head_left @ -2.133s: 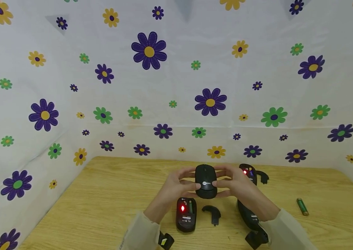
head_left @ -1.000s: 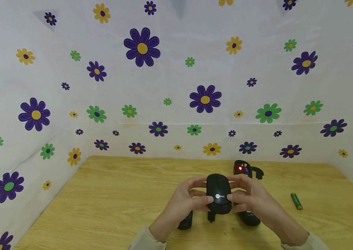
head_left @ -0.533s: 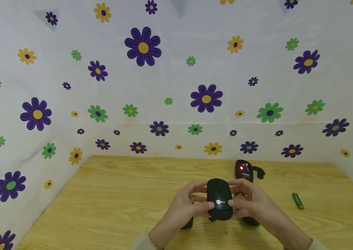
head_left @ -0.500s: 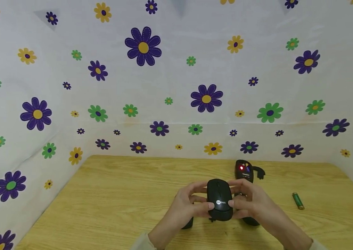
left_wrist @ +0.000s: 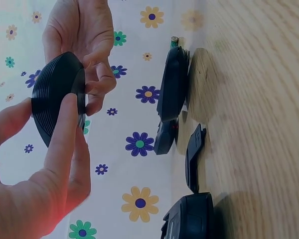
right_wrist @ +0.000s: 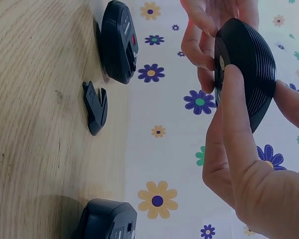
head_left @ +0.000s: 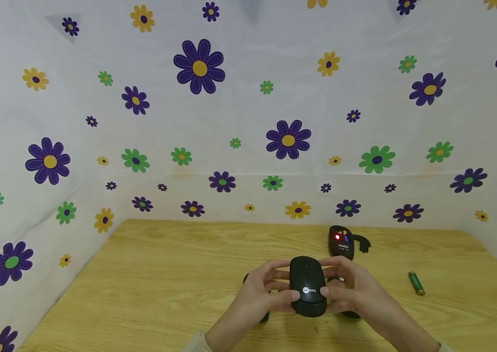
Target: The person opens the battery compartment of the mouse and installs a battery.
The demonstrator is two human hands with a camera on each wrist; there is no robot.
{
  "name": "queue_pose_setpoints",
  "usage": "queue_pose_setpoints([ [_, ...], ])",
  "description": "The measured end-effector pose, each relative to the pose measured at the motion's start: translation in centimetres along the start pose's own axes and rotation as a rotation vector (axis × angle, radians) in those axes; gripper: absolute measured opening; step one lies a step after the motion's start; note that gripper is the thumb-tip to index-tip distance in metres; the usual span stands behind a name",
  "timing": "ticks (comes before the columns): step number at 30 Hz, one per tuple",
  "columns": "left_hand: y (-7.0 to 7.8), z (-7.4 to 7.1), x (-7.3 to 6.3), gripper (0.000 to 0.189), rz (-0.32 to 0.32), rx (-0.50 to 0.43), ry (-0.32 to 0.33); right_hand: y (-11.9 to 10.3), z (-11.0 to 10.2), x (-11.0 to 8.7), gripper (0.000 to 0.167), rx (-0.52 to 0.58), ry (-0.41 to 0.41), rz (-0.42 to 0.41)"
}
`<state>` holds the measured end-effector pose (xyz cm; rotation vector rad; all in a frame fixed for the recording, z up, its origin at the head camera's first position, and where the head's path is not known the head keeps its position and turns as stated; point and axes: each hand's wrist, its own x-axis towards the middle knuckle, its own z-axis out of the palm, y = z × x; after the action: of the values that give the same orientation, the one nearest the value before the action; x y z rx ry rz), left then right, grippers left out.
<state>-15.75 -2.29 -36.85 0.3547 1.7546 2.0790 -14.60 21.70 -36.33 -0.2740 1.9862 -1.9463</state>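
Observation:
A black computer mouse [head_left: 307, 278] is held up above the table between both hands, its logo and scroll wheel facing the head camera. My left hand [head_left: 259, 293] grips its left edge, thumb beside the logo and fingers at the side. On the opposite edge my right hand [head_left: 356, 288] holds it the same way. Both wrist views show the mouse's ridged end [left_wrist: 52, 99] and its gap above the table. Partly hidden behind my left hand lies another mouse [head_left: 264, 317]; one more mouse [head_left: 351, 314] lies behind my right hand.
At the back right, an upturned mouse [head_left: 341, 243] shows a red light, with a loose battery cover [head_left: 364, 244] beside it. A green battery [head_left: 416, 283] lies farther right. In the left wrist view another battery cover [left_wrist: 193, 157] rests on the table. Flowered cloth [head_left: 231, 112] encloses the wooden table [head_left: 165, 264].
Both hands have moved right and lower in the head view with the mouse, covering more of the near mice and a battery cover. The head view has shifted slightly. Both grips stay the same.

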Motion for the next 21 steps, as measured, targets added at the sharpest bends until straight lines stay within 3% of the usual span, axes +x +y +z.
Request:
queue_pose_setpoints([
  [7,0.11,0.03,-0.01,0.061,0.001,-0.009,-0.022,0.05,-0.25,0.03,0.062,0.019,-0.024,-0.024],
  [14,0.2,0.04,-0.08,0.046,-0.005,0.0,-0.036,0.11,-0.53,-0.14,0.049,0.006,-0.041,-0.012],
  [21,0.11,-0.07,-0.1,0.053,0.032,0.058,-0.029,0.17,-0.56,-0.08,0.06,-0.014,-0.069,-0.046],
])
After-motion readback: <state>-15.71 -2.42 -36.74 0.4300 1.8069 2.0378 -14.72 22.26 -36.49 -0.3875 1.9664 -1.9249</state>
